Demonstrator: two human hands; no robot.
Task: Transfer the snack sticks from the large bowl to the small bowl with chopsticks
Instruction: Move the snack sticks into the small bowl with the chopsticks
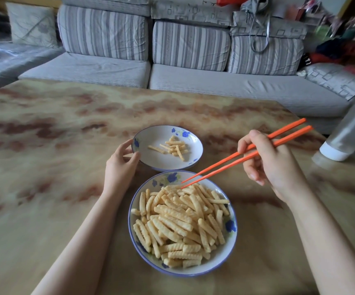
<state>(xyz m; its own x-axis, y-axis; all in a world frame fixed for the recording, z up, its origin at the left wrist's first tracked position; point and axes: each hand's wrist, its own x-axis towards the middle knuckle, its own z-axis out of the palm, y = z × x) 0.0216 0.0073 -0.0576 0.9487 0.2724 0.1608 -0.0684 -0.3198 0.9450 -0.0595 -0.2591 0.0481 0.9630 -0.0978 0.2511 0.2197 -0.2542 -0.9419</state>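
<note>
bottle cut by right edge, far clutter blurred

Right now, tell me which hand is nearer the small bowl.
Left. The left hand grips the small bowl at its left rim; the right hand is off to its right, not touching, holding the chopsticks.

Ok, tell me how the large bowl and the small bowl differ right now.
The large bowl is heaped with snack sticks; the small bowl holds only a few. The large bowl sits nearer the camera, the small bowl just beyond it. The left hand holds the small bowl's rim; no hand touches the large bowl. Both are white with blue flowers.
</note>
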